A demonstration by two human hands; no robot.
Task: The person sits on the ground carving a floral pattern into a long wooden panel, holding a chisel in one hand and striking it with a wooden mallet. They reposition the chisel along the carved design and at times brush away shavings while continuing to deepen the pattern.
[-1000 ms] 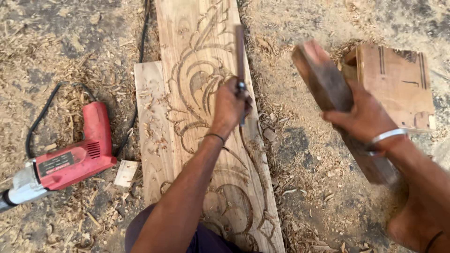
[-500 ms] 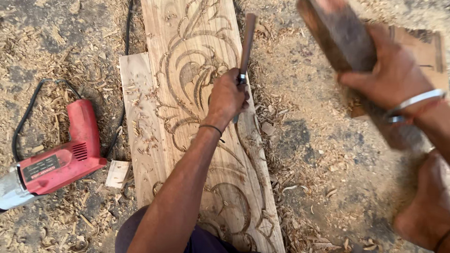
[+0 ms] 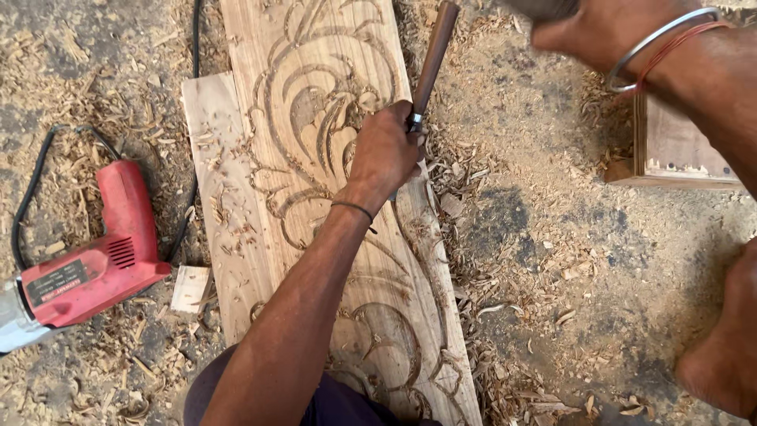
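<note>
The ground [image 3: 552, 260] fills the frame: packed earth strewn with sawdust, pale shavings and wood chips, thickest along the edges of the work and at the lower right. No walls or room show.

Largest on it is the carved plank [image 3: 315, 102], a long pale board running from the top centre down to the bottom centre, cut with curling scroll and leaf patterns. It lies on a plainer, wider board [image 3: 209, 158] that shows along its left side.

At the left edge lies a red power drill [image 3: 102, 264] with a grey nose cut off by the frame; a dark plate with pale markings sits on its body, too small to make out. Its black cord [image 3: 27, 189] loops through the shavings above it. Just right of the drill rests a small pale wood offcut [image 3: 189, 288].

At the right edge stands a wooden box [image 3: 670, 150], partly covered by the forearm in front of it.

The left hand [image 3: 386, 154], in the middle of the frame, is clenched around a chisel [image 3: 432, 59], whose brown wooden handle slants up to the top edge; the blade is hidden beneath the fist, against the carved plank. A thin dark band circles that wrist.

The right hand [image 3: 591, 28], upper right, is blurred and cut off by the top edge; it grips something dark, only a sliver of which shows, so what it is cannot be told. A metal bangle [image 3: 654, 43] rings the wrist.
</note>
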